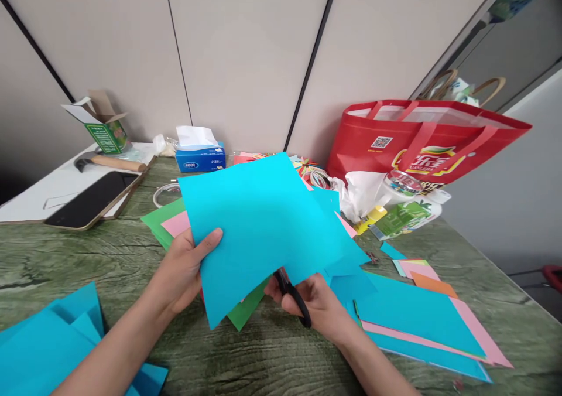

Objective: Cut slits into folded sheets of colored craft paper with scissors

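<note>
At left edge, left grip pinches blue sheet; right grip grasps scissors below.

One blue sheet was observed, plain, unmarked and broad-faced, raised over the tabletop at a tilt. Its left margin was gripped by the left hand, thumb on the upper face. The left edge bowed slightly; the lower edge rose from a pointed lower-left corner toward the scissors. These had black handles, seated in the right hand beneath the lower edge. Blades were hidden; their opening could not be determined.
</note>
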`<state>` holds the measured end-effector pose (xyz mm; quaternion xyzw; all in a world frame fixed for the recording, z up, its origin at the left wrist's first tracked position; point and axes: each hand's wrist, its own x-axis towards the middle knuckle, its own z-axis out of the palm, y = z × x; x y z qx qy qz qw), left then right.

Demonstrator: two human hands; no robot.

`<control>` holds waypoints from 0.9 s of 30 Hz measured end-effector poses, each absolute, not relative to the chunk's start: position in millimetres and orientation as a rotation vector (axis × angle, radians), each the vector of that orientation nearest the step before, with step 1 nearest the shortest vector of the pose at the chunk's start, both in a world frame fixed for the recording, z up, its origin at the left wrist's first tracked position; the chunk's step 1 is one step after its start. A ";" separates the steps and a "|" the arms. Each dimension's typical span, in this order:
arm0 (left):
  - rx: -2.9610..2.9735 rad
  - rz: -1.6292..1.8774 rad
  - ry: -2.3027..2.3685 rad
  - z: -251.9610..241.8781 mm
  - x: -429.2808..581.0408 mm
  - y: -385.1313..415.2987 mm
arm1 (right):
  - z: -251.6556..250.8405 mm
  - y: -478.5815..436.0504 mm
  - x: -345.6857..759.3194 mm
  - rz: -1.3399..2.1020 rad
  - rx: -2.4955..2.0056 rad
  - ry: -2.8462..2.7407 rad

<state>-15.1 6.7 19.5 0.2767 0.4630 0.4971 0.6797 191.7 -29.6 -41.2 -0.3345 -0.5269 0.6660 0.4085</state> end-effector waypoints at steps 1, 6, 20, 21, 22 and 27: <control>0.634 1.109 1.041 20.3 -14.4 6.2 | -39.9 -30.1 191.8 1.663 -0.855 -1.342; 0.712 1.103 1.077 22.7 -13.0 4.9 | -34.2 -32.6 191.7 1.619 -0.855 -1.370; 0.825 1.080 1.113 22.9 -13.5 4.8 | -35.4 -36.5 190.5 1.579 -0.965 -1.324; 0.825 1.087 1.117 22.8 -13.9 4.9 | -35.0 -36.9 190.5 1.578 -0.957 -1.336; 0.827 1.095 1.115 22.3 -14.6 5.1 | -34.2 -37.1 190.5 1.593 -0.940 -1.353; 0.872 1.061 1.082 17.9 -17.8 5.7 | -29.8 -38.7 191.9 1.674 -0.939 -1.349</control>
